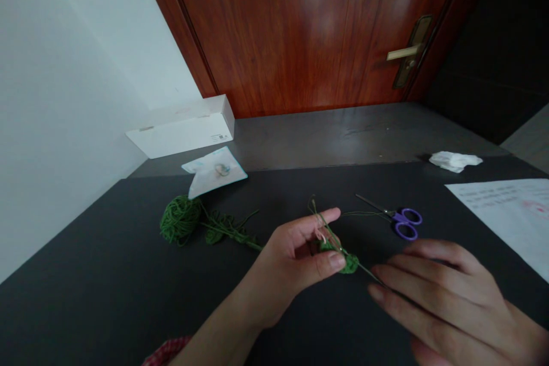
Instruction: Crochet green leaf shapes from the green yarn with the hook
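Observation:
In my left hand (pixel 295 254) a small green crochet piece (pixel 349 263) is pinched between thumb and fingers, with the index finger stretched out. A pink loop, perhaps a stitch marker (pixel 319 234), sits at the piece. Thin dark-green thread (pixel 322 218) crosses near that index finger. To the right, my right hand (pixel 446 291), slightly blurred, has its fingertips closed on a taut thin thread (pixel 369 273) running from the piece. Beyond the hands lies a pair of purple-handled scissors (pixel 403 223), with a thread trailing beside its blades.
At left lie a ball of green yarn (pixel 180 219) and a green crocheted strip (pixel 229 230). Behind them are a clear-fronted packet (pixel 218 172) and a white box (pixel 184 134). White crumpled tissue (pixel 454 160) and a printed sheet (pixel 506 211) rest at right on the dark table (pixel 107 274).

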`<move>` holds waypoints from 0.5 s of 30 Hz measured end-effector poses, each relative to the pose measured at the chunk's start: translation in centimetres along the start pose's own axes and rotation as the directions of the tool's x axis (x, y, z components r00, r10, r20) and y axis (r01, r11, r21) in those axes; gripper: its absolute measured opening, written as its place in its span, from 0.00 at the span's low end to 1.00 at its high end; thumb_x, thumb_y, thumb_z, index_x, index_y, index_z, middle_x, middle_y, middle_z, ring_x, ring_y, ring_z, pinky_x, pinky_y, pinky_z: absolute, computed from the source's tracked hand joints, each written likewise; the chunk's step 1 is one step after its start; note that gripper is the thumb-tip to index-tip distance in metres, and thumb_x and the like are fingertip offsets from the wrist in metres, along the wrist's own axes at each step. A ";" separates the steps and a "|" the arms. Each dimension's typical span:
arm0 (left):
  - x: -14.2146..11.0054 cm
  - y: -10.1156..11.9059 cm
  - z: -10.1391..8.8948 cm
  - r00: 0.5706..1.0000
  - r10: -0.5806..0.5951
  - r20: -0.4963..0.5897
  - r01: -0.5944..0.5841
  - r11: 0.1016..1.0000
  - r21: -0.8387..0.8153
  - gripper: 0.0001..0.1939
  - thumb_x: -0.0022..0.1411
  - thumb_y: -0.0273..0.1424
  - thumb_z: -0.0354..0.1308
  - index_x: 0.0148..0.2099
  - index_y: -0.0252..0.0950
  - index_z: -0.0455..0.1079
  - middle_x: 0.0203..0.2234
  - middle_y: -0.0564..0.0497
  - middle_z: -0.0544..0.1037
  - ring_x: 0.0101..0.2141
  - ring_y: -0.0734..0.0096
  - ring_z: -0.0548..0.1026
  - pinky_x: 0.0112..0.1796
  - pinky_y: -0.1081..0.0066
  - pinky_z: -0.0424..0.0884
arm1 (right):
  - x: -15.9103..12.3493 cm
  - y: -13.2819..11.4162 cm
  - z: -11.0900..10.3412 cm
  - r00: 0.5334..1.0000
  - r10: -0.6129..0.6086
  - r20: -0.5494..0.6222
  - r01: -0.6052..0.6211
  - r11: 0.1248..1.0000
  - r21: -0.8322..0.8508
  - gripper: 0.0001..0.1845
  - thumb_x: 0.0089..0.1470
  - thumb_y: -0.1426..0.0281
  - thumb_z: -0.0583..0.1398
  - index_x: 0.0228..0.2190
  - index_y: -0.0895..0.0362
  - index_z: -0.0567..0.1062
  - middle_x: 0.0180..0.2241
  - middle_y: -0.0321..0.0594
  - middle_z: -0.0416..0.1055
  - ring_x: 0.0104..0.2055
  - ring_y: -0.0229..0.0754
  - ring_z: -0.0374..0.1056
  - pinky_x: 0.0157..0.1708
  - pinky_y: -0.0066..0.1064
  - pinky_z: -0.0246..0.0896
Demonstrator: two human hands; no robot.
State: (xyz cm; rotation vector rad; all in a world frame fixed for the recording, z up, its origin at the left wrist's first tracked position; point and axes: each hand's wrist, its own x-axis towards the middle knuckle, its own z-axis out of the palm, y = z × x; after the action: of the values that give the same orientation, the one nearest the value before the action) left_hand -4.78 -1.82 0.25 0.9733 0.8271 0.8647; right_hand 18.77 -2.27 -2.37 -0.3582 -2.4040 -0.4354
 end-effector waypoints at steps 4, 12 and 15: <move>0.0 0.1 -0.1 0.999 -0.025 0.027 0.024 0.998 0.063 0.29 0.56 0.29 0.67 0.60 0.39 0.68 0.31 0.56 0.71 0.31 0.79 0.66 0.36 0.74 0.61 | -0.4 0.0 -0.3 0.992 0.123 -0.023 -0.115 0.968 0.222 0.22 0.68 0.61 0.46 0.44 0.58 0.75 0.38 0.40 0.80 0.47 0.41 0.70 0.55 0.38 0.55; -0.1 0.3 0.0 0.998 -0.042 0.049 0.040 0.998 0.052 0.31 0.56 0.28 0.66 0.62 0.37 0.65 0.30 0.56 0.70 0.31 0.78 0.66 0.36 0.73 0.61 | 1.1 -1.5 -0.3 0.895 0.442 -0.060 -0.362 0.798 0.481 0.18 0.68 0.63 0.45 0.38 0.54 0.73 0.33 0.37 0.76 0.38 0.41 0.72 0.55 0.38 0.53; -0.1 0.3 -0.1 0.998 -0.031 0.060 0.029 0.998 0.048 0.34 0.55 0.27 0.66 0.63 0.36 0.63 0.31 0.56 0.70 0.30 0.79 0.66 0.36 0.74 0.61 | 1.2 -1.9 -0.1 0.904 0.423 -0.061 -0.383 0.866 0.322 0.21 0.69 0.62 0.43 0.39 0.51 0.73 0.34 0.36 0.78 0.41 0.41 0.73 0.56 0.37 0.54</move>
State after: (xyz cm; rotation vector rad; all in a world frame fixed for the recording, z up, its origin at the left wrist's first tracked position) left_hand -4.98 -1.75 0.50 1.0212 0.8109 0.7891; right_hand 17.19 -3.89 -1.95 -0.6547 -2.1459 0.1008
